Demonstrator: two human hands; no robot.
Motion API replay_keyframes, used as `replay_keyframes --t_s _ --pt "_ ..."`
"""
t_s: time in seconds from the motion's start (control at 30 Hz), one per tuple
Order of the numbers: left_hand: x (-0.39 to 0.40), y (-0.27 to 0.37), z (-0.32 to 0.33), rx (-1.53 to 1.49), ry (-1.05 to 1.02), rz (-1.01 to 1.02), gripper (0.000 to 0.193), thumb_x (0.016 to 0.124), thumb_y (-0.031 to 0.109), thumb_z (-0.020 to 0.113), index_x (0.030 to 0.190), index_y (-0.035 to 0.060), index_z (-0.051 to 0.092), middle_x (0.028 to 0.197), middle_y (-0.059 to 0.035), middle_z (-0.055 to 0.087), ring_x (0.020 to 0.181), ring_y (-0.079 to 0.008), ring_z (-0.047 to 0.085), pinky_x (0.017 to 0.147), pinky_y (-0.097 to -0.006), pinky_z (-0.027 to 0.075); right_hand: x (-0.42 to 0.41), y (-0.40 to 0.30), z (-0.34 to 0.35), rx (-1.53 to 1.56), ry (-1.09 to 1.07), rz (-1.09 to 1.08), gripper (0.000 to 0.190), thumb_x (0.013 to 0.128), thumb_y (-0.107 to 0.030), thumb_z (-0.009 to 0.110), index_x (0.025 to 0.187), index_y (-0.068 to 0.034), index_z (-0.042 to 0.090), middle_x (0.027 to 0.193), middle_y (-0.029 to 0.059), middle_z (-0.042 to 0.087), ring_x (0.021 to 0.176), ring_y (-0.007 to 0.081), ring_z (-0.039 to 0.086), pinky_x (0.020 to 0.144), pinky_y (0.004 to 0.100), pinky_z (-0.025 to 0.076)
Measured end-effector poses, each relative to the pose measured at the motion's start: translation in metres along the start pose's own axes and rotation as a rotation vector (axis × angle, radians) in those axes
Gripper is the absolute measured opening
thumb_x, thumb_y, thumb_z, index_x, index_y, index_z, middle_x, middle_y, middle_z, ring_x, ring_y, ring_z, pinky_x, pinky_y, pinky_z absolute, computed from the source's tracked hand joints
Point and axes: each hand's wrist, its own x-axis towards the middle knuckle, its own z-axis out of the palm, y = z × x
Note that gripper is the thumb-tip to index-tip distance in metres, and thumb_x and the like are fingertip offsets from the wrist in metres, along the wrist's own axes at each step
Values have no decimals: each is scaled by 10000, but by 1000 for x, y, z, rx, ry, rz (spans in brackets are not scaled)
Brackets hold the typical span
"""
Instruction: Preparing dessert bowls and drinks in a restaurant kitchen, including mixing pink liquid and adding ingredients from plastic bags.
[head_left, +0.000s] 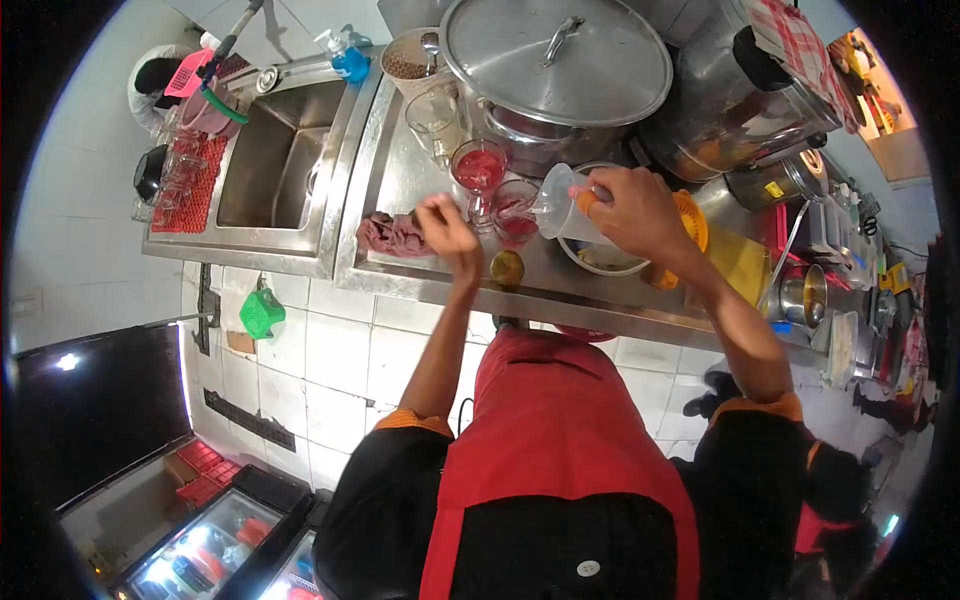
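Observation:
My right hand grips a translucent plastic measuring jug, tilted to the left over a stemmed glass with pink-red liquid. A second stemmed glass, holding red liquid, stands just behind and to the left. My left hand is raised near a crumpled mauve cloth, its fingers bent and slightly blurred; whether they hold anything cannot be made out. A round green-brown fruit lies by the counter's front edge. Partly under my right hand is a round metal bowl with scraps in it.
A large lidded steel pot stands behind the glasses, beside an empty-looking glass pitcher and a tub of brown grains. At left is a sink. An orange citrus squeezer and a yellow container stand right.

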Motion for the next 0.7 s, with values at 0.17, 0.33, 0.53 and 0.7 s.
replay_keyframes --t_s 0.17,0.33,0.53,0.7 --pt "-20 -31 9 198 -106 -41 304 924 153 466 657 9 440 587 -10 421 554 -77 352 485 -264 269 11 -12 1 -94 -99 29 346 841 -350 587 724 -26 620 617 165 581 600 362 582 576 427 432" --pt "-18 -51 10 100 -122 -32 385 905 154 494 567 1 389 478 14 325 484 -79 294 444 -300 218 13 -17 5 -120 -66 -15 334 839 -331 585 712 -24 623 599 168 580 604 368 588 594 435 445" --pt "-25 -46 8 9 -133 -137 385 918 165 487 571 39 378 510 49 348 504 -53 300 449 -272 217 19 -31 7 -245 -61 -56 323 823 -313 598 701 -16 630 605 177 596 610 364 601 607 441 468" --pt "-25 -38 -2 41 -225 -181 365 948 184 443 612 43 443 575 25 428 512 -72 365 466 -237 301 27 -37 10 -319 -66 -146 326 815 -321 606 707 -16 643 606 175 604 621 364 613 622 438 482"
